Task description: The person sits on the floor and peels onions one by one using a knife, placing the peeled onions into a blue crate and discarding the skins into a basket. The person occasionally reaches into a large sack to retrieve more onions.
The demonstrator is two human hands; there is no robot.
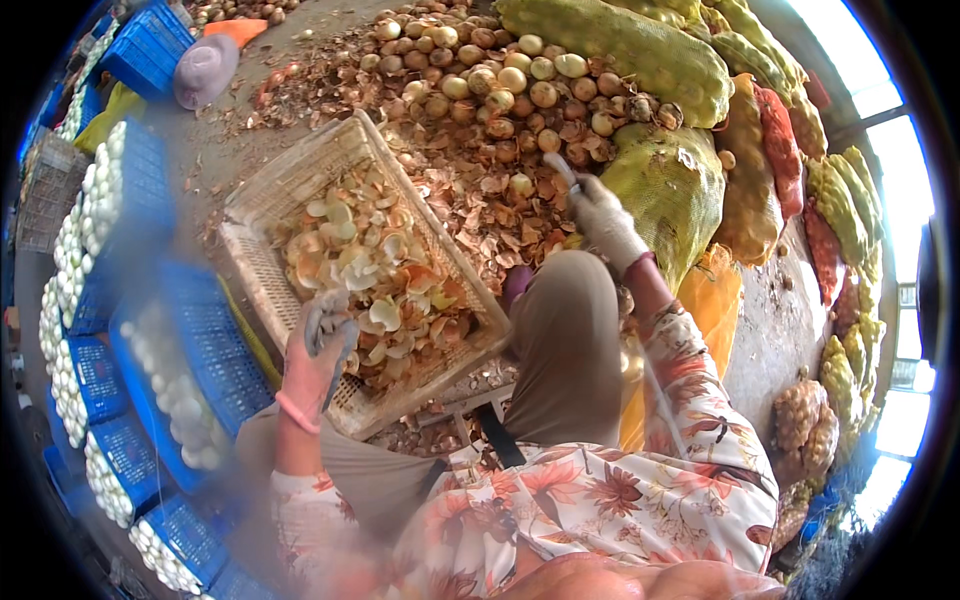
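Note:
My left hand (322, 337), in a grey-and-pink glove, hovers at the near left rim of a dirty cream plastic crate (300, 161). Its fingers are half curled, and whether anything lies in them is hidden. Onion peels (360, 262), pale and brown, heap up inside the tilted crate. In a whitish glove, my right hand (604, 221) grips a short, blurred hand tool (559, 166) that looks like a small knife. That tool points at a pile of unpeeled onions (510, 79). A single onion (521, 184) rests among loose skins just left of the tool.
Full yellow-green mesh sacks (667, 195) lie right of my right hand, with red ones (780, 142) beyond. Blue plastic crates (217, 337) line the left side, several holding peeled white onions (180, 405). A pale hat (206, 71) sits at upper left. Brown skins (487, 217) cover the floor.

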